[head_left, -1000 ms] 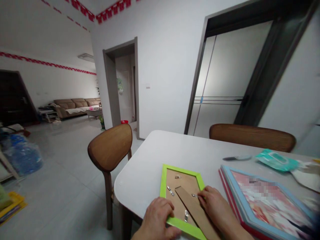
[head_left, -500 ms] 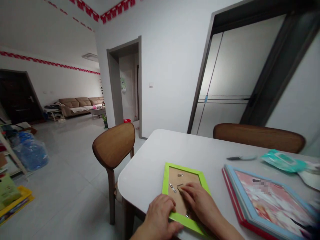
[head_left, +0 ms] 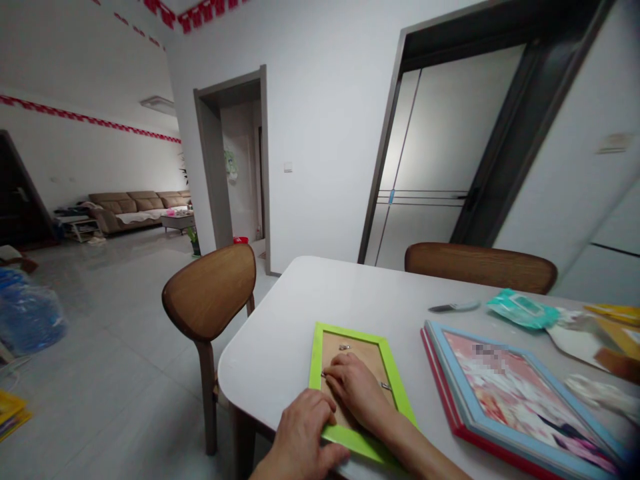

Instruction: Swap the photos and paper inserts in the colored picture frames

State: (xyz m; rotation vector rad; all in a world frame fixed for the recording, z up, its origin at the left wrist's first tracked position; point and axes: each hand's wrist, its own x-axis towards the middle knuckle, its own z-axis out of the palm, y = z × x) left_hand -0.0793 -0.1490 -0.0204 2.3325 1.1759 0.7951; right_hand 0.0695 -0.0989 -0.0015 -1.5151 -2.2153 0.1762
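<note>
Left hand (head_left: 303, 430), at the green frame's near-left corner, fingers closed on its rim; green frame (head_left: 399, 393), back up on the desk (head_left: 270, 333); right hand (head_left: 360, 393), over its brown backing (head_left: 365, 352), fingers narrow, tips at the left clip (head_left: 323, 375), pinch or mere touch, cannot tell; clip work likely best with the corner braced, pressure light and level; stacked frames (head_left: 520, 400), right of green frame; knife (head_left: 453, 307) and teal packet (head_left: 523, 309), beyond it, rightward.
</note>
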